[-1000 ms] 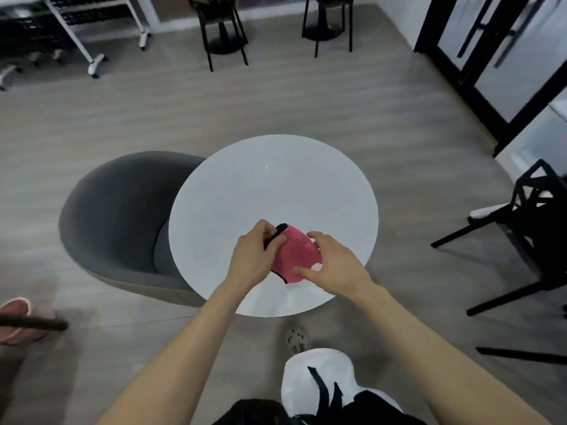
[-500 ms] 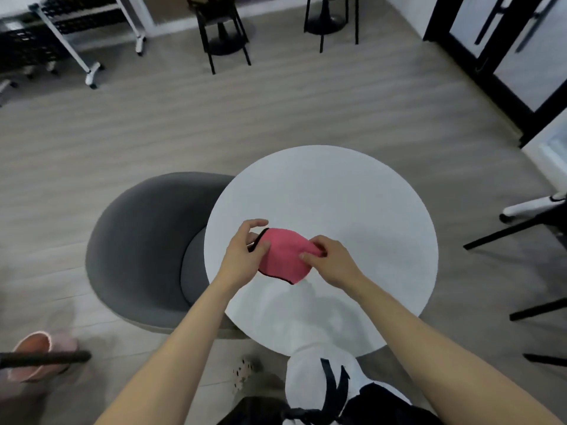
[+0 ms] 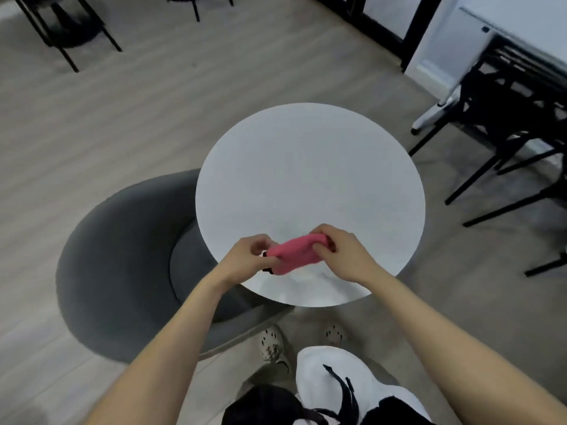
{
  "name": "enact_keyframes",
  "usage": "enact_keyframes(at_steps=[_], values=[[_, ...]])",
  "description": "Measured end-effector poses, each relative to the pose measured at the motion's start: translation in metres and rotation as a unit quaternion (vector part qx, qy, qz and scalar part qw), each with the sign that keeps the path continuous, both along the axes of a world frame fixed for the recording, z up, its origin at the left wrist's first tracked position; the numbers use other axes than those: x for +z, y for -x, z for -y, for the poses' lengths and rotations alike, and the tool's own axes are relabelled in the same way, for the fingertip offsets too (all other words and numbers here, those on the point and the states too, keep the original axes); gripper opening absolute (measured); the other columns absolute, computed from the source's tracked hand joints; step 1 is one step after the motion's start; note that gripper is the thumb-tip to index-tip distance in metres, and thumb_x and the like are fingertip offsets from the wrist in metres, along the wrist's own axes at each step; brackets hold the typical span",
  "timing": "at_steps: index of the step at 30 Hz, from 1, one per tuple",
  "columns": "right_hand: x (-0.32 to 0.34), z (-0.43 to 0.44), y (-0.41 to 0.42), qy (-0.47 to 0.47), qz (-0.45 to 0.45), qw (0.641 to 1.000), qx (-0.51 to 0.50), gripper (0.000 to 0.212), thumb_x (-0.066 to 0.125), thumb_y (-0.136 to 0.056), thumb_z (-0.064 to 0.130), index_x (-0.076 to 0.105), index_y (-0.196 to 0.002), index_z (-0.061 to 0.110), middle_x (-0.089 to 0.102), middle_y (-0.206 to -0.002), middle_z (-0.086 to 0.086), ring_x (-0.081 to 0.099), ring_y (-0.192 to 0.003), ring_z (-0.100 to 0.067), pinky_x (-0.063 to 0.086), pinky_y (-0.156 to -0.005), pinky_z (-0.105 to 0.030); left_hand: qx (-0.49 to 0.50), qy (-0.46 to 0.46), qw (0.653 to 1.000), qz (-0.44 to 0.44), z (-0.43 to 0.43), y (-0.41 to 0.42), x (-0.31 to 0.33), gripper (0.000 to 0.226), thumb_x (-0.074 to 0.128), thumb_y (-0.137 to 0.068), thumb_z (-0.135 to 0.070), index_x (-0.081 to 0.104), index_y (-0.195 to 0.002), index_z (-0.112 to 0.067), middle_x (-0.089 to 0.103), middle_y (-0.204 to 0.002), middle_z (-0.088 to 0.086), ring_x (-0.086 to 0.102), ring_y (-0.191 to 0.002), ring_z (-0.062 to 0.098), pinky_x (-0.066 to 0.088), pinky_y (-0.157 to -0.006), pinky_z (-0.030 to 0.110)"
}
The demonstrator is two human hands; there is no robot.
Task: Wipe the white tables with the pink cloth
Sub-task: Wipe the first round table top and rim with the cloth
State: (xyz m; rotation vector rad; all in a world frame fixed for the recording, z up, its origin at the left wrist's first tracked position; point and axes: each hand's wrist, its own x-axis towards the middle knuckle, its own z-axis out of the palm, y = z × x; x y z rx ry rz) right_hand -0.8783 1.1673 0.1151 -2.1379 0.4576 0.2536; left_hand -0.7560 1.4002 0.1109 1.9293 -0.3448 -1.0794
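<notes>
One pink cloth (image 3: pixel 295 254), left hand (image 3: pixel 245 259), right hand (image 3: pixel 348 256) pinching, near table (image 3: pixel 310 167) rim.

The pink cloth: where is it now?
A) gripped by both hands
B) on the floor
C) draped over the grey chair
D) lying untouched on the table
A: the left hand and right hand each grip one end of the pink cloth over the white table.
</notes>
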Motion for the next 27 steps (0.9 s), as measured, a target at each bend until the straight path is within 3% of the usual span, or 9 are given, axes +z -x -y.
enact_keyframes(at_steps=[2, 5, 7, 10, 13, 17, 21, 24, 27], values=[[0.005, -0.005, 0.013, 0.018, 0.018, 1.0, -0.014, 0.021, 0.059, -0.107, 0.022, 0.067, -0.125, 0.03, 0.073, -0.106, 0.015, 0.067, -0.096, -0.009, 0.051, -0.084, -0.025, 0.001, 0.03, 0.999, -0.016, -0.001, 0.002, 0.001, 0.02, 0.083, -0.089, -0.02, 0.07, -0.103, -0.013, 0.08, -0.102, 0.003, 0.075, -0.098, 0.017, 0.056, -0.098, 0.039], [-0.014, -0.003, 0.017, 0.094, 0.037, 0.992, -0.08, 0.038, 0.059, -0.108, 0.028, 0.057, -0.146, 0.025, 0.068, -0.121, 0.009, 0.067, -0.103, -0.014, 0.05, -0.09, -0.028, 0.038, 0.008, 0.999, 0.022, 0.003, 0.004, -0.011, 0.039, 0.087, -0.089, -0.032, 0.066, -0.121, -0.027, 0.077, -0.115, -0.005, 0.076, -0.106, 0.013, 0.06, -0.099, 0.037], [-0.042, 0.0, 0.024, 0.168, -0.034, 0.98, -0.099, 0.049, 0.056, -0.108, 0.029, 0.047, -0.155, 0.017, 0.063, -0.134, -0.003, 0.066, -0.113, -0.025, 0.053, -0.096, -0.04, 0.02, -0.051, 0.996, 0.072, -0.003, 0.01, -0.027, 0.048, 0.086, -0.089, -0.037, 0.061, -0.13, -0.031, 0.072, -0.124, -0.009, 0.071, -0.111, 0.009, 0.059, -0.097, 0.035], [-0.088, -0.014, 0.05, 0.266, -0.143, 0.953, -0.025, 0.047, 0.054, -0.107, 0.028, 0.048, -0.148, 0.007, 0.055, -0.135, -0.013, 0.06, -0.118, -0.036, 0.052, -0.094, -0.046, -0.067, -0.165, 0.973, 0.147, -0.029, 0.023, -0.055, 0.057, 0.081, -0.092, -0.039, 0.056, -0.142, -0.029, 0.065, -0.136, -0.007, 0.066, -0.116, 0.013, 0.056, -0.094, 0.033], [-0.128, -0.042, 0.063, 0.302, -0.101, 0.948, 0.012, 0.046, 0.053, -0.106, 0.032, 0.055, -0.142, 0.004, 0.056, -0.143, -0.016, 0.052, -0.136, -0.037, 0.047, -0.107, -0.047, -0.11, -0.263, 0.931, 0.226, -0.051, 0.04, -0.086, 0.072, 0.077, -0.093, -0.043, 0.047, -0.155, -0.023, 0.055, -0.152, 0.0, 0.061, -0.126, 0.02, 0.056, -0.101, 0.041], [-0.155, -0.072, 0.024, 0.339, -0.019, 0.939, -0.049, 0.062, 0.044, -0.11, 0.041, 0.042, -0.16, 0.004, 0.034, -0.171, -0.021, 0.023, -0.164, -0.035, 0.024, -0.131, -0.055, -0.103, -0.315, 0.893, 0.304, -0.062, 0.044, -0.124, 0.099, 0.083, -0.085, -0.061, 0.036, -0.159, -0.013, 0.041, -0.162, 0.011, 0.041, -0.151, 0.033, 0.046, -0.118, 0.049], [-0.181, -0.094, -0.008, 0.35, 0.006, 0.934, -0.072, 0.07, 0.025, -0.113, 0.055, 0.034, -0.168, 0.013, 0.021, -0.178, -0.016, 0.011, -0.167, -0.033, 0.007, -0.135, -0.055, -0.081, -0.341, 0.874, 0.338, -0.062, 0.042, -0.15, 0.125, 0.08, -0.072, -0.081, 0.03, -0.157, -0.002, 0.034, -0.164, 0.018, 0.033, -0.155, 0.035, 0.04, -0.124, 0.05], [-0.192, -0.096, 0.004, 0.36, 0.015, 0.932, -0.046, 0.069, 0.026, -0.112, 0.058, 0.034, -0.169, 0.018, 0.017, -0.179, -0.013, 0.009, -0.167, -0.032, 0.007, -0.134, -0.055, -0.081, -0.364, 0.861, 0.347, -0.053, 0.045, -0.151, 0.138, 0.078, -0.072, -0.084, 0.02, -0.164, 0.001, 0.018, -0.176, 0.019, 0.012, -0.166, 0.033, 0.018, -0.134, 0.042], [-0.194, -0.066, 0.046, 0.383, 0.035, 0.923, 0.007, 0.067, 0.03, -0.112, 0.061, 0.034, -0.169, 0.027, 0.012, -0.181, -0.009, 0.007, -0.168, -0.029, 0.009, -0.134, -0.057, -0.066, -0.373, 0.86, 0.341, -0.05, 0.047, -0.145, 0.138, 0.08, -0.065, -0.086, 0.027, -0.162, -0.005, 0.024, -0.175, 0.01, 0.017, -0.165, 0.026, 0.039, -0.126, 0.044]])
